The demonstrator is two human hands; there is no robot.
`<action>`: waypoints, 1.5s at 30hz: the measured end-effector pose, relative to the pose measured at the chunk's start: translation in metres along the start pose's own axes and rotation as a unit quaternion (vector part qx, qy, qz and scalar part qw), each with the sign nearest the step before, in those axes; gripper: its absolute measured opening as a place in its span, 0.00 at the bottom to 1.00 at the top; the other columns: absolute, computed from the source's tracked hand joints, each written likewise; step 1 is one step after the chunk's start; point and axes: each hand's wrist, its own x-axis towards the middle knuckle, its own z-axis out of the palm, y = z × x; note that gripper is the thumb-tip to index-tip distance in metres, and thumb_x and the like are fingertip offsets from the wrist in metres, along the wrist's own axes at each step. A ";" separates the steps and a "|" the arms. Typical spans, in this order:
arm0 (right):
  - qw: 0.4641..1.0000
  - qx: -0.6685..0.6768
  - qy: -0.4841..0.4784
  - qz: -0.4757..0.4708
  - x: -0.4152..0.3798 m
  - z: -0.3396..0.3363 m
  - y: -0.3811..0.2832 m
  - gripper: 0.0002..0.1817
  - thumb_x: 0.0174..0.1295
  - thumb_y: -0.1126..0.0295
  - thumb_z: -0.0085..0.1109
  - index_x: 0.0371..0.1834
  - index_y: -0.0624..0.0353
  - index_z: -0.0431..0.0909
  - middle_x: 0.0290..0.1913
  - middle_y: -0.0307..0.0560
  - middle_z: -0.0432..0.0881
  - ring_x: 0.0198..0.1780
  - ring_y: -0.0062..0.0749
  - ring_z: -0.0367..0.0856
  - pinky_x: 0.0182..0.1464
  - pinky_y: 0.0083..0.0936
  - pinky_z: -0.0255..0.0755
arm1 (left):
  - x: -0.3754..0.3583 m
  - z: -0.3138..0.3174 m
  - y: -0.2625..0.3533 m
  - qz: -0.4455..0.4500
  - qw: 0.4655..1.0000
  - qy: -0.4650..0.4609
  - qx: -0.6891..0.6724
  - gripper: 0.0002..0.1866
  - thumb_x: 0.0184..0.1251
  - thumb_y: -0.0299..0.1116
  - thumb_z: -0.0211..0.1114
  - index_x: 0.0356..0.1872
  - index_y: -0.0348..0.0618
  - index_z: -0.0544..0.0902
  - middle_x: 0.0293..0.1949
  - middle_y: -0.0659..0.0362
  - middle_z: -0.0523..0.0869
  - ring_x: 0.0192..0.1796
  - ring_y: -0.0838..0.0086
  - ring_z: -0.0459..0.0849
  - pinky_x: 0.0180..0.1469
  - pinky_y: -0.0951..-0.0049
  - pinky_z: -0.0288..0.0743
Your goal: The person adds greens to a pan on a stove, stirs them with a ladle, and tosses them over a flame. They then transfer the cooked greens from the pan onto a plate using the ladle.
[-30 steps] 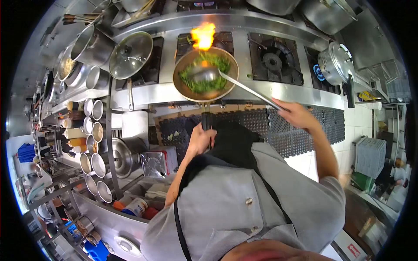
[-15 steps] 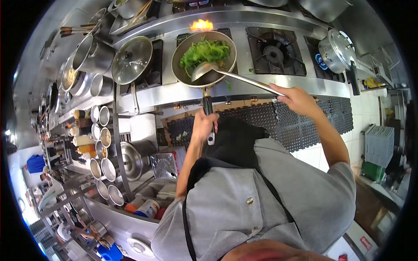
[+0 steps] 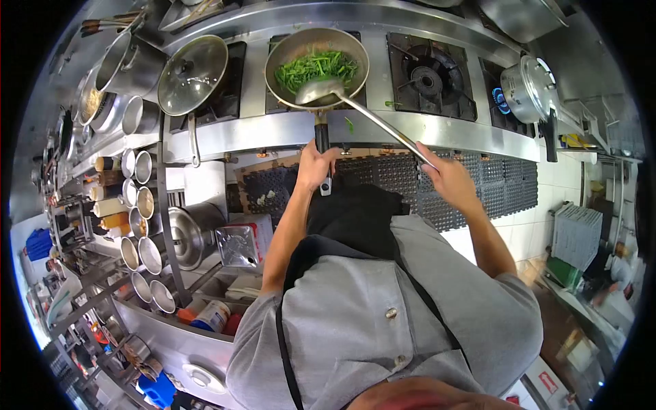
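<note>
My left hand (image 3: 316, 166) is wrapped round the black handle of a frying pan (image 3: 362, 46) at the stove's middle burner. Chopped green vegetables (image 3: 318, 67) lie in a heap inside the pan. In my right hand (image 3: 447, 179) is the long metal handle of a ladle (image 3: 384, 123), which slants down to the left. The bowl of the ladle rests at the pan's near side, against the greens. A few green scraps lie on the steel stove edge (image 3: 444, 130) and hang near it.
Right of the pan is an unlit burner (image 3: 429, 78); beyond it, a pressure cooker (image 3: 529, 89) stands near a blue flame (image 3: 501, 100). A glass-lidded pan (image 3: 193, 75) sits to the left. Several steel cups (image 3: 145, 203) and sauce bottles (image 3: 109, 207) line the left shelf. Black mats (image 3: 471, 184) cover the floor.
The flame behind the pan is gone from sight. The greens have settled lower in the pan. My right hand has shifted left and down with the ladle; my left hand keeps its grip.
</note>
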 end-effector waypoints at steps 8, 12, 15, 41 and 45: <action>0.957 0.238 0.127 0.110 0.013 0.004 -0.019 0.28 0.68 0.71 0.57 0.72 0.47 0.67 0.56 0.62 0.81 0.51 0.43 0.87 0.51 0.28 0.75 | 0.006 -0.071 -0.125 -0.204 0.936 -0.007 -0.287 0.21 0.78 0.46 0.50 0.51 0.36 0.76 0.38 0.55 0.82 0.39 0.67 0.83 0.44 0.63 0.80; 0.951 0.242 0.156 0.113 0.013 0.005 -0.012 0.28 0.69 0.72 0.58 0.72 0.48 0.68 0.60 0.58 0.80 0.55 0.33 0.84 0.52 0.26 0.74 | 0.067 -0.073 -0.196 -0.386 0.779 0.292 -0.398 0.20 0.78 0.43 0.49 0.52 0.35 0.77 0.41 0.55 0.82 0.41 0.68 0.81 0.46 0.64 0.81; 0.950 0.247 0.143 0.124 0.011 0.000 -0.013 0.27 0.68 0.72 0.58 0.72 0.51 0.68 0.63 0.56 0.79 0.59 0.32 0.81 0.54 0.24 0.73 | 0.103 -0.070 -0.230 -0.249 0.758 0.286 -0.531 0.18 0.78 0.39 0.49 0.57 0.36 0.74 0.42 0.56 0.82 0.39 0.67 0.81 0.48 0.63 0.81; 0.962 0.237 0.100 0.096 -0.001 -0.012 0.014 0.30 0.65 0.68 0.62 0.72 0.48 0.68 0.39 0.55 0.85 0.27 0.31 0.75 0.39 0.23 0.72 | 0.066 -0.037 -0.247 -0.069 0.764 0.442 -0.465 0.15 0.74 0.36 0.51 0.50 0.35 0.77 0.46 0.55 0.81 0.46 0.64 0.82 0.46 0.66 0.79; 0.957 0.259 0.070 0.108 0.007 0.011 0.031 0.29 0.66 0.69 0.61 0.71 0.49 0.69 0.42 0.55 0.85 0.30 0.29 0.76 0.42 0.23 0.72 | 0.027 0.039 -0.072 -0.058 0.885 0.052 -0.460 0.26 0.76 0.55 0.52 0.47 0.37 0.76 0.44 0.52 0.83 0.45 0.61 0.84 0.48 0.58 0.80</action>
